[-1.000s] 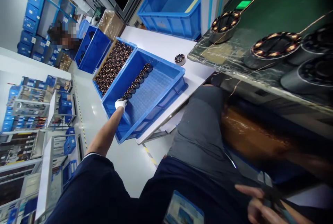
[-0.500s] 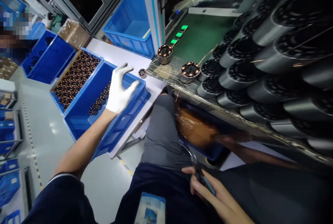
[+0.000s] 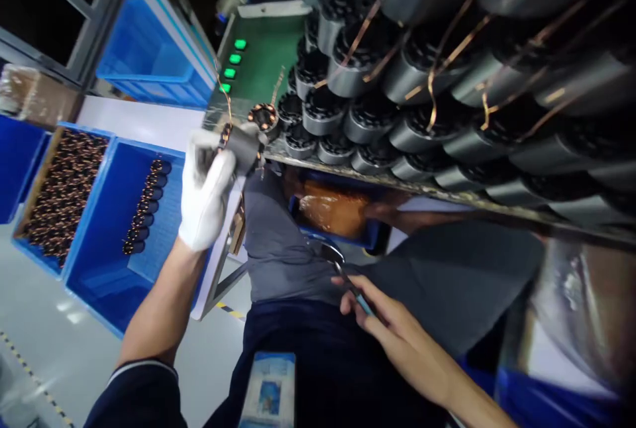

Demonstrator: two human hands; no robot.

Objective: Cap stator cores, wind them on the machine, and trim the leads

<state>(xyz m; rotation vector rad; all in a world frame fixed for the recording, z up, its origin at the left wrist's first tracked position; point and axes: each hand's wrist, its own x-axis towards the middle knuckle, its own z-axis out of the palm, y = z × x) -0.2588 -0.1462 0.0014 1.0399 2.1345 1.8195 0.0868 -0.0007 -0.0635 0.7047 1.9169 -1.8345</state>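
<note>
My left hand (image 3: 203,189), in a white glove, is closed around a motor stator (image 3: 244,148) at the bench's front edge. This stator is tipped on its side, and a copper wire end sticks up from it. Just beyond it, another wound stator (image 3: 263,118) stands on the bench. My bare right hand (image 3: 380,312) grips a slim hand tool (image 3: 362,302) with a teal handle above my lap. The tool's metal tip points away from me, but its exact kind is unclear.
Stacked grey stators (image 3: 368,116) with loose copper wires fill the bench's right side. Green lights (image 3: 233,58) glow on a green surface. At left, a blue bin (image 3: 99,269) holds a row of stators, beside a bin packed with copper-wound parts (image 3: 64,189). An orange-brown container (image 3: 332,209) sits below the bench.
My left hand went from open above the blue bin to closed around a stator at the bench edge. The view turned right. My right hand keeps hold of the tool.
</note>
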